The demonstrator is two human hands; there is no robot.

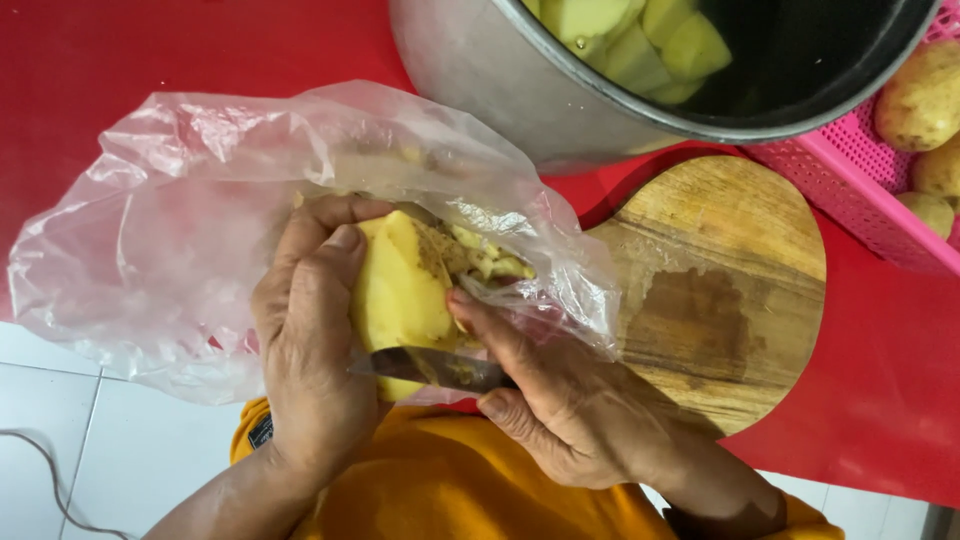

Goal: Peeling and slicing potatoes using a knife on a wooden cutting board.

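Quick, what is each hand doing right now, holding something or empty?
Left hand: closed around a partly peeled yellow potato, over a clear plastic bag.
Right hand: closed on a dark-bladed knife, blade against the potato.

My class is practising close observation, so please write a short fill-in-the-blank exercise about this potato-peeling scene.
1. The left hand grips a half-peeled ____.
2. The right hand holds a ____ against it.
3. The peels lie in a clear plastic ____.
4. The peeled pieces sit in a metal pot, and the unpeeled potatoes wait in a ____ basket.

Missing words: potato; knife; bag; pink.
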